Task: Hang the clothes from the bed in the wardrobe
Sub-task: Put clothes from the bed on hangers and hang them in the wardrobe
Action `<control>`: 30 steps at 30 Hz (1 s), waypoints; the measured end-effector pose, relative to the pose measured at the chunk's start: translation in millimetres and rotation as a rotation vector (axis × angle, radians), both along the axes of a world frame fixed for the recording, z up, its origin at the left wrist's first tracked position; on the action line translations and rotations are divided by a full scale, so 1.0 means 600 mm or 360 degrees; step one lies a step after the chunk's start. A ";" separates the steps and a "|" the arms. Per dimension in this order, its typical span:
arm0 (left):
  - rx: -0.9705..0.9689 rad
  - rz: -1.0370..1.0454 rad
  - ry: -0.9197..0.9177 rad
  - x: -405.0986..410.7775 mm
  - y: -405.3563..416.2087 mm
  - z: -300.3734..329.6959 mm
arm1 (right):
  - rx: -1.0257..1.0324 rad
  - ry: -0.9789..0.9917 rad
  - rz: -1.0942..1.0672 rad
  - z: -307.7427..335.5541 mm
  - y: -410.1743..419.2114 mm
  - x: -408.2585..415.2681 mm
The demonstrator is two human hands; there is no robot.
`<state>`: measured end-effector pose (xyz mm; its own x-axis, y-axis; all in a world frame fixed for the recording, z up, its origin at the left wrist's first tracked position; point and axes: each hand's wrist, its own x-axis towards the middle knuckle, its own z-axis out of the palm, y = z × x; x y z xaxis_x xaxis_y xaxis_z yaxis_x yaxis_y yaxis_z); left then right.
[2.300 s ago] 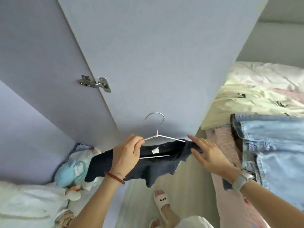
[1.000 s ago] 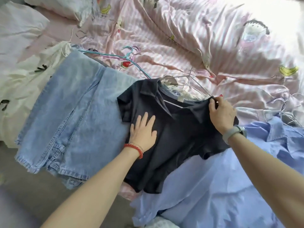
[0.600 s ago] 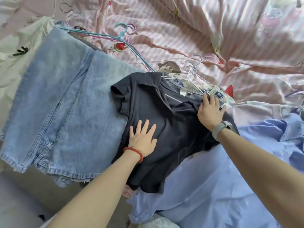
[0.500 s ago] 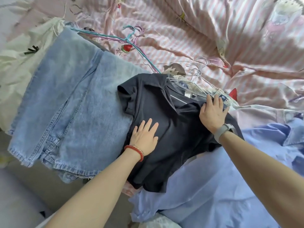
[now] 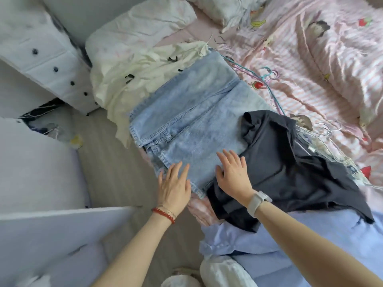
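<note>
At the far left a white drawer unit point(image 5: 47, 65) is standing beside the bed, with pale wardrobe panels point(image 5: 37, 168) filling the lower left corner. Moving right, a cream garment point(image 5: 132, 73) is lying crumpled at the bed's edge, and next to it the light blue jeans point(image 5: 186, 112) are lying flat, their long axis running from the waistband near the person up and away toward the pink striped bedding point(image 5: 310, 65). The left hand point(image 5: 174, 185) is reaching over the near corner of the jeans, fingers straight and slightly spread, holding nothing; whether it is pressing the denim or just above it is hard to tell. The right hand point(image 5: 234, 175) is lying flat, fingers extended and gripping nothing, at the seam where the jeans meet the dark shirt point(image 5: 290, 168). Both hands are thus sitting at the waistband end, the denim stretching away from the fingertips, so the jeans look like the next piece to lift, probably by that near edge. Further right, wire hangers point(image 5: 323, 135) are lying tangled on the bedding, and a pale blue shirt point(image 5: 300, 241) is spreading under the right forearm.
</note>
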<state>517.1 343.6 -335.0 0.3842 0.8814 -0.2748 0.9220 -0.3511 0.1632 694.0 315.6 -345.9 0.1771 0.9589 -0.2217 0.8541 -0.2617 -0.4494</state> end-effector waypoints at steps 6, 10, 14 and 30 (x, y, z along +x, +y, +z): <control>0.0182 0.0809 -0.0002 -0.301 -0.135 0.071 | 0.0128 0.0098 0.0757 0.076 -0.010 -0.291; 0.0347 0.1228 0.0068 -0.492 -0.258 0.112 | 0.0280 0.0095 0.1260 0.120 -0.056 -0.503; 0.0674 0.1671 0.0023 -0.645 -0.387 0.171 | 0.0297 0.0227 0.1641 0.159 -0.128 -0.700; 0.1478 0.2726 0.0736 -0.967 -0.795 0.393 | 0.0574 0.1019 0.2758 0.361 -0.417 -1.266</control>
<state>-63.0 -133.4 -99.4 -0.8066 0.0934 0.5837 0.2409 0.9536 0.1803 -65.6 65.4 -129.5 -0.9273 -0.0291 0.3732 -0.2631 0.7598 -0.5946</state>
